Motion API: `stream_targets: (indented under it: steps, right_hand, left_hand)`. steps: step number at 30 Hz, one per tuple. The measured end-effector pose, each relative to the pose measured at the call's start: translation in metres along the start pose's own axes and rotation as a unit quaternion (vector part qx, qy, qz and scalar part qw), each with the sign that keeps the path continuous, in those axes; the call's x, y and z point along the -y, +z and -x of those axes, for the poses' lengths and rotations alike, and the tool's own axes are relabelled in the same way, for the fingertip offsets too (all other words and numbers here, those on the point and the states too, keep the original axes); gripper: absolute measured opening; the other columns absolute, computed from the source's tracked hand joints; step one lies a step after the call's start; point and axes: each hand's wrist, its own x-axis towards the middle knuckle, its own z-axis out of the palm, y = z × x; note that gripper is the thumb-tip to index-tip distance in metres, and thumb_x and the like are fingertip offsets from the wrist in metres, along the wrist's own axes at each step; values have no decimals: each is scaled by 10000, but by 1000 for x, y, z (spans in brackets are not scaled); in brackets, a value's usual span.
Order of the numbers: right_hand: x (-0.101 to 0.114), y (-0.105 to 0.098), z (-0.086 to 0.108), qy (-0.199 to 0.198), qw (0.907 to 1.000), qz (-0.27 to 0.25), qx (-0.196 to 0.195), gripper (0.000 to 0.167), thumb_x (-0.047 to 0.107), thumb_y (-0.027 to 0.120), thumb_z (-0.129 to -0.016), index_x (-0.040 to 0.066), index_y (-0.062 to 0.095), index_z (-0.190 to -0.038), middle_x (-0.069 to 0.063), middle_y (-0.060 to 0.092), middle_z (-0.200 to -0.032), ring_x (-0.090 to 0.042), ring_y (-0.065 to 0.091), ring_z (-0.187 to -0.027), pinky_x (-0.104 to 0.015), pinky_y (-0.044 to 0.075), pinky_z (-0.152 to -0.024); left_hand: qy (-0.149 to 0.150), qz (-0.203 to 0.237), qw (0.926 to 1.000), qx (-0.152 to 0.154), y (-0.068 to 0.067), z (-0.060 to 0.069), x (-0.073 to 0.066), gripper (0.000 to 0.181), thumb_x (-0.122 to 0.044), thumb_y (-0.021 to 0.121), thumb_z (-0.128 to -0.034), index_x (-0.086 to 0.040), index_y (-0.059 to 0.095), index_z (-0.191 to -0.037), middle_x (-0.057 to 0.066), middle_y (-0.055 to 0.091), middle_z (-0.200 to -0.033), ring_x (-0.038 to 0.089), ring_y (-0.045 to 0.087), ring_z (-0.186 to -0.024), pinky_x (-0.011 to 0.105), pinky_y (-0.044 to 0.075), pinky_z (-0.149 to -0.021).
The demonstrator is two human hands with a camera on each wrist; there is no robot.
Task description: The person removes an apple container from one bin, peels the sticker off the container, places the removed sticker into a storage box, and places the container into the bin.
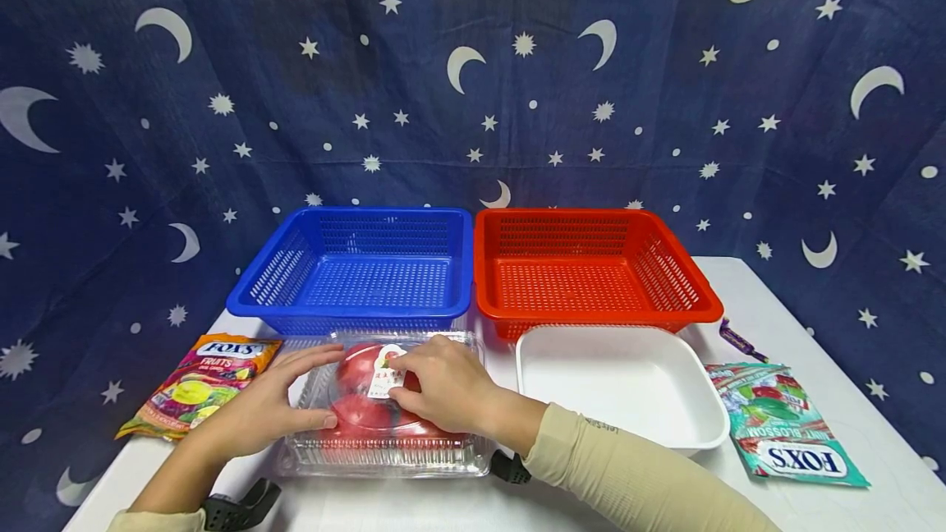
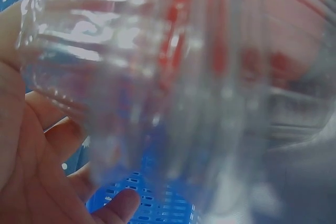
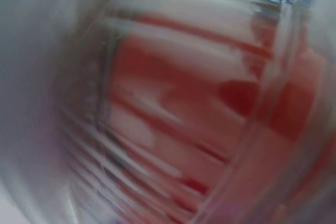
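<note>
A clear plastic clamshell box [image 1: 392, 462] of red round fruit [image 1: 362, 413], possibly tomatoes, lies on the table with its lid down. A white label [image 1: 386, 372] with a red picture is stuck on top. Along the box's left side, my left hand [image 1: 269, 409] has its fingers spread and thumb apart, at the lid's edge. My right hand [image 1: 451, 388] lies over the right part of the lid, bent thumb and index fingertip at the label's right edge; whether they pinch it cannot be told. Blurred ribbed plastic of the box [image 2: 210, 77] fills much of both wrist views.
Behind the box stand a blue basket [image 1: 377, 323] and a red basket [image 1: 591, 317]. At right is a white tray [image 1: 621, 384]. An orange candy bag [image 1: 203, 384] lies left; a green candy bag [image 1: 791, 425] and a purple-wrapped sweet [image 1: 739, 341] lie right.
</note>
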Motion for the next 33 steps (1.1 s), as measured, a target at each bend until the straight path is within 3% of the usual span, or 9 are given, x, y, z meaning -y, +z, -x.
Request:
stream_targets:
  steps: [4, 9, 13, 17, 24, 33]
  right_hand:
    - [0, 1, 0, -208, 9995, 205, -120, 324, 347, 681, -930, 171, 747, -1195, 97, 703, -852, -130, 639, -932, -244, 487, -813]
    - [0, 2, 1, -475, 9975, 417, -303, 280, 331, 679, -928, 165, 757, -1139, 70, 743, -968, -125, 631, -851, -220, 481, -729]
    - [0, 2, 1, -321, 9991, 248, -148, 352, 406, 687, -932, 172, 748, -1188, 55, 740, -1089, -127, 638, -919, -233, 496, -782]
    - [1, 1, 0, -218, 9996, 193, -11, 393, 445, 684, -932, 180, 737, -1218, 62, 735, -1103, -134, 639, -968, -249, 500, -823]
    - [1, 2, 1, -372, 9980, 475, -183, 350, 378, 669, -927, 172, 740, -1201, 70, 743, -1032, -121, 628, -883, -216, 483, -743]
    - [-2, 0, 2, -544, 9980, 292, -109, 317, 309, 674, -934, 144, 738, -1198, 40, 742, -1027, -126, 624, -869, -203, 481, -738]
  left_hand:
    - [-21, -9, 10000, 3, 0, 0, 0, 697, -273, 855, -789, -56, 568, -1385, 206, 517, -1420, 471, 410, -1305, 716, 379, -942]
    - [-33, -35, 10000, -5, -1, 0, 0, 702, -281, 857, -787, -59, 568, -1387, 197, 520, -1420, 464, 407, -1306, 715, 379, -943]
    - [-26, -50, 10000, -17, 0, 0, 0, 703, -281, 858, -785, -57, 570, -1385, 200, 522, -1415, 465, 408, -1303, 718, 379, -940]
    - [-9, -38, 10000, -11, 0, 0, 1, 698, -278, 858, -785, -55, 572, -1382, 204, 521, -1414, 467, 408, -1302, 719, 378, -940]
    - [45, -27, 10000, -22, 0, 0, 1, 697, -270, 860, -783, -48, 574, -1378, 201, 524, -1412, 466, 415, -1301, 713, 378, -946]
    - [-5, -1, 10000, -12, 0, 0, 1, 692, -273, 858, -786, -47, 576, -1376, 198, 522, -1415, 466, 412, -1301, 715, 379, -942]
